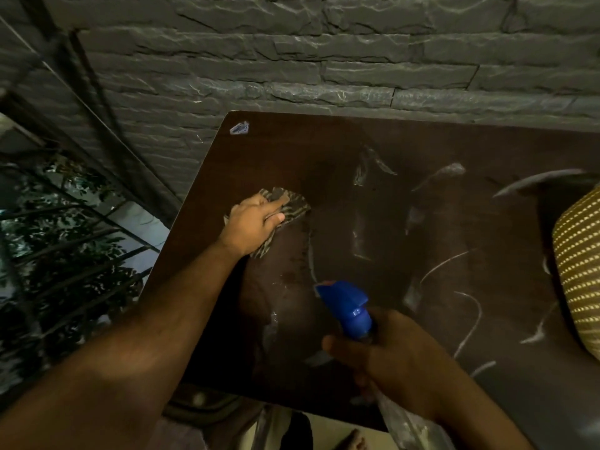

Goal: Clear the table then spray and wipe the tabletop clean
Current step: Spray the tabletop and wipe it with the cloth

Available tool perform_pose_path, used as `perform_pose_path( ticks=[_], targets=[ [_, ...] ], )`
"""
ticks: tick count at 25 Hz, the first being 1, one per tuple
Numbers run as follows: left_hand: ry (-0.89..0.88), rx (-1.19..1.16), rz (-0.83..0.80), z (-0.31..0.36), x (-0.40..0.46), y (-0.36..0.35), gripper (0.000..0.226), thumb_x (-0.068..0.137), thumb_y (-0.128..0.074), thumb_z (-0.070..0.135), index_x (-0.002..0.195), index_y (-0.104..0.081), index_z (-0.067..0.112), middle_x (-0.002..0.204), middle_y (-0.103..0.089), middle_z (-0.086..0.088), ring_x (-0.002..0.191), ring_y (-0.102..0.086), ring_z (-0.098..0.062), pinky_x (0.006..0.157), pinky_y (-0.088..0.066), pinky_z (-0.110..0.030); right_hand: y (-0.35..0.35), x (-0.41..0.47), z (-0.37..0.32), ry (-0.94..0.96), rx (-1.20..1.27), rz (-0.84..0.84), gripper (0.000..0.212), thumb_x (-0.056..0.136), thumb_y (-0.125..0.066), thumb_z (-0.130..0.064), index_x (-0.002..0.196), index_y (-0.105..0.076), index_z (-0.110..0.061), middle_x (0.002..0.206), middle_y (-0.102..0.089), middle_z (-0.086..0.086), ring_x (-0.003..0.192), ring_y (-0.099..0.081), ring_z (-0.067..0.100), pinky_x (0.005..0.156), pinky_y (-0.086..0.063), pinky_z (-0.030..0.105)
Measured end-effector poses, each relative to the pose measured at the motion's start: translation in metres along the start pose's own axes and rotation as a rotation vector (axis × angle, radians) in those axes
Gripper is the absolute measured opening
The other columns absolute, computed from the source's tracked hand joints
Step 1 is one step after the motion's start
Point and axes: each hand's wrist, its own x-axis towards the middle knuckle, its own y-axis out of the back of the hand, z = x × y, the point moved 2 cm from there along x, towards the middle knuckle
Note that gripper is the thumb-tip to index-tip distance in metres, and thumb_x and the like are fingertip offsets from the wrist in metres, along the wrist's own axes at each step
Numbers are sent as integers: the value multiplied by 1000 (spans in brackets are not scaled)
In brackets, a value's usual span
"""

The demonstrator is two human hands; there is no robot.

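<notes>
A dark brown tabletop (406, 248) fills the middle, with wet streaks and smears across it. My left hand (253, 222) presses a striped cloth (293, 206) flat onto the table near its left edge, fingers stretched over the cloth. My right hand (389, 362) grips a spray bottle with a blue trigger head (347, 306), held above the near part of the table with the nozzle pointing left and away from me. The bottle's clear body shows below my hand.
A small crumpled wrapper (239, 128) lies at the far left corner. A yellow woven cushion (581, 271) juts in at the right edge. A grey stone wall (324, 60) runs behind the table. Railing and foliage (65, 238) stand to the left.
</notes>
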Motion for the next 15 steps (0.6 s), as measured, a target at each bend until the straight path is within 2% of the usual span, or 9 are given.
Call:
perform_pose_path(
  ticks=[3, 6, 7, 9, 11, 12, 13, 14, 15],
  targets=[
    [63, -7, 8, -14, 0, 0, 41, 97, -51, 36, 138, -51, 30, 105, -55, -8, 105, -55, -29, 90, -42, -35, -9, 3, -5, 42, -127, -33, 43, 56, -64, -69, 94, -59, -50, 72, -71, -5, 68, -69, 12, 75, -59, 40],
    [340, -10, 133, -24, 19, 3, 41, 98, -48, 39, 137, -52, 27, 122, -56, -17, 117, -51, -33, 98, -40, -39, -3, 21, -8, 57, -27, 113, 34, 65, -66, -65, 89, -61, -41, 67, -70, -7, 63, -67, 11, 74, -58, 40],
    [336, 12, 153, -18, 20, 3, 40, 98, -48, 39, 136, -53, 27, 121, -57, -16, 115, -53, -33, 96, -42, -40, 1, 25, -10, 48, 10, 123, 30, 69, -67, -63, 87, -61, -39, 68, -71, -6, 63, -68, 10, 74, -58, 40],
    [34, 4, 125, 8, 10, -2, 37, 96, -47, 38, 129, -59, 25, 110, -60, -11, 103, -59, -28, 88, -48, -43, 7, 31, -16, 42, 43, 148, 26, 69, -67, -60, 83, -62, -38, 71, -72, -4, 65, -68, 12, 75, -58, 43],
    [-444, 31, -119, 36, -25, -15, 42, 95, -40, 44, 130, -55, 28, 107, -57, -2, 98, -55, -16, 86, -45, -37, 16, 35, -24, 17, 100, 192, 26, 69, -67, -57, 81, -64, -35, 72, -73, -1, 66, -69, 17, 76, -57, 49],
    [-542, 93, -253, 33, -25, -15, 45, 95, -36, 47, 135, -50, 32, 110, -54, 2, 100, -51, -12, 88, -40, -33, 21, 37, -27, -4, 131, 209, 26, 69, -68, -55, 82, -64, -33, 73, -73, 1, 66, -70, 19, 77, -57, 51],
    [-552, 150, -277, 22, -13, -11, 45, 96, -37, 47, 138, -47, 35, 112, -52, 3, 104, -50, -11, 89, -38, -31, 25, 40, -32, -27, 137, 214, 26, 70, -67, -54, 84, -64, -31, 73, -73, 2, 67, -70, 19, 77, -57, 52],
    [-382, 148, -192, 7, 10, -2, 43, 97, -41, 44, 139, -46, 36, 116, -52, 2, 107, -51, -14, 91, -39, -31, 27, 45, -38, -39, 127, 217, 30, 69, -67, -55, 86, -64, -30, 73, -74, 2, 67, -71, 19, 78, -58, 51],
    [-120, 117, -55, -8, 34, 11, 41, 97, -44, 41, 137, -48, 35, 120, -53, -1, 110, -52, -18, 92, -41, -32, 29, 49, -41, -52, 116, 219, 37, 65, -66, -59, 88, -64, -30, 72, -73, 2, 66, -71, 19, 77, -58, 50]
  ],
)
